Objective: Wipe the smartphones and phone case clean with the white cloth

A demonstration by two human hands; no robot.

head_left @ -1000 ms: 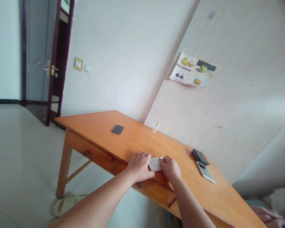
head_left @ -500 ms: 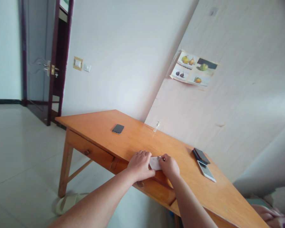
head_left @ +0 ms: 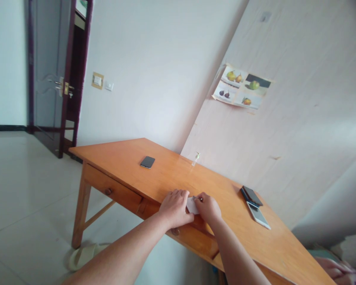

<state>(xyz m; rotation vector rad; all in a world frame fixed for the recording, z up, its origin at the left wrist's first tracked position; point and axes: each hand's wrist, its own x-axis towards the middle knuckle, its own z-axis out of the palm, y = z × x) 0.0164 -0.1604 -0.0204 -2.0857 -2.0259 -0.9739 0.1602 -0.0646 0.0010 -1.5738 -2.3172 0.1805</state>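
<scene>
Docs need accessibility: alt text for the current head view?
Left hand holds a small white item at the front of a wooden desk; right hand pinches a small shiny object over it. A dark phone lies left, a pump bottle stands at the back, and a white-framed device lies right.

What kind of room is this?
It looks like a room in someone's home, maybe a bedroom or study. There's a wooden desk with drawers, fruit pictures stuck on the wall, and a slipper on the floor.
</scene>
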